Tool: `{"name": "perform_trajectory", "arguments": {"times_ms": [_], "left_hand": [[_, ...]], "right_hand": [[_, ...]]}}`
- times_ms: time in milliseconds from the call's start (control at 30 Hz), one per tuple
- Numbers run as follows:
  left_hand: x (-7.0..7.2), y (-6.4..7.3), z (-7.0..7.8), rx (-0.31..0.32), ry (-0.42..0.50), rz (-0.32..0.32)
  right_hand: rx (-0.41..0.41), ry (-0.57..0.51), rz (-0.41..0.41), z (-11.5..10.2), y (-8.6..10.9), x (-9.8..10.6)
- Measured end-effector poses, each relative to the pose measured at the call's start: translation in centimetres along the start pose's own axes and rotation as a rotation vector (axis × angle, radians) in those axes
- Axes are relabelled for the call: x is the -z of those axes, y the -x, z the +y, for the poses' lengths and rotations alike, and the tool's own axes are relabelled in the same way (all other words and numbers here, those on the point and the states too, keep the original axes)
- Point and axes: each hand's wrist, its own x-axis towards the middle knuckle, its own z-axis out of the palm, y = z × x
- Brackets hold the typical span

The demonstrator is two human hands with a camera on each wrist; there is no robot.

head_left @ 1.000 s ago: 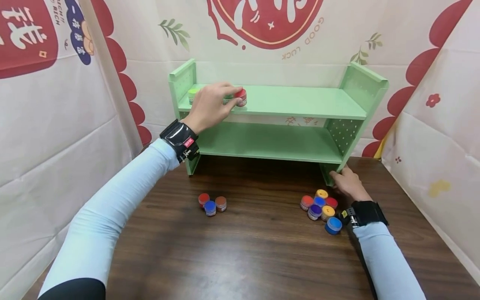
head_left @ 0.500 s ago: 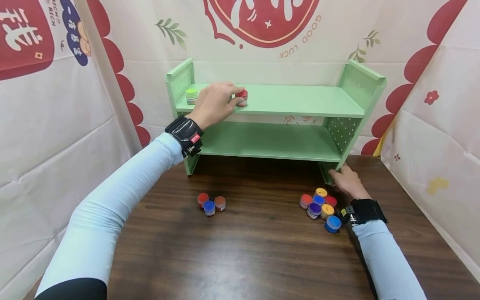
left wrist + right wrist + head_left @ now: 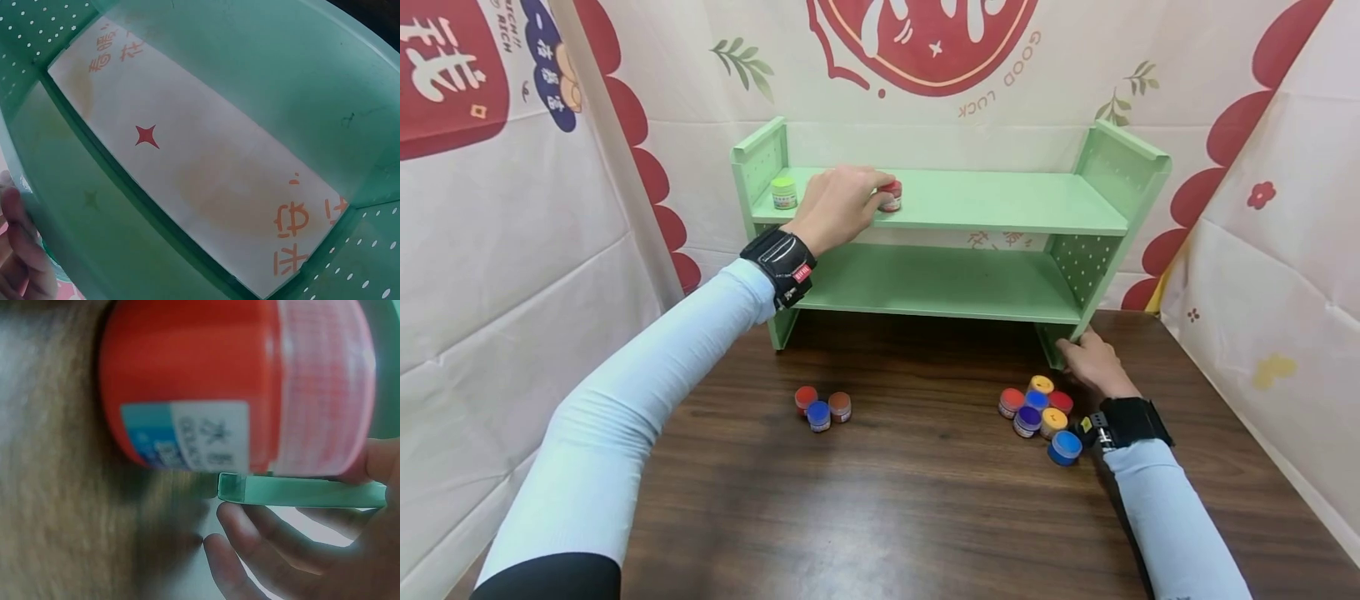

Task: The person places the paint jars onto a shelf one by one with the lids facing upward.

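My left hand (image 3: 841,204) pinches a red-lidded paint jar (image 3: 891,198) between thumb and forefinger, on the top board of a pale green shelf unit (image 3: 992,202). A lime-green paint jar (image 3: 785,193) stands on that board to the left of the hand. In the left wrist view only curled fingers (image 3: 26,250) show, at the front of the board. Down at the right, my right hand (image 3: 1097,362) grips the foot of the shelf's side panel (image 3: 300,492), thumb on one side, fingers on the other. A red paint jar (image 3: 194,369) looms close in the right wrist view.
On the brown table (image 3: 880,500), a small group with a blue-lidded jar (image 3: 819,415) sits left of middle. Several more jars, among them a purple one (image 3: 1027,421) and a larger blue one (image 3: 1065,447), crowd beside the right wrist. Printed cloth (image 3: 925,146) hangs behind and at both sides.
My left hand has shifted slightly right along the top board with the red-lidded jar. A darker green jar glimpsed behind its fingers is now hidden. The right hand keeps its grip on the panel.
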Motion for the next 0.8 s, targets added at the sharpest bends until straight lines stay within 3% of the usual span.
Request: {"name": "perform_trajectory", "arguments": {"times_ms": [300, 500, 633, 800], "left_hand": [[-0.2, -0.1, 0.1, -0.009, 0.002, 0.027], [0.2, 1.1, 0.1, -0.025, 0.045, 0.094], [-0.6, 3.9, 0.5, -0.056, 0.187, 0.234], [-3.4, 9.3, 1.1, -0.098, 0.314, 0.388]], "right_hand": [[0.000, -0.006, 0.003, 0.0, 0.1, 0.1], [0.005, -0.008, 0.012, 0.1, 0.0, 0.1], [-0.006, -0.018, 0.003, 0.1, 0.1, 0.0], [-0.013, -0.015, -0.008, 0.0, 0.1, 0.0]]}}
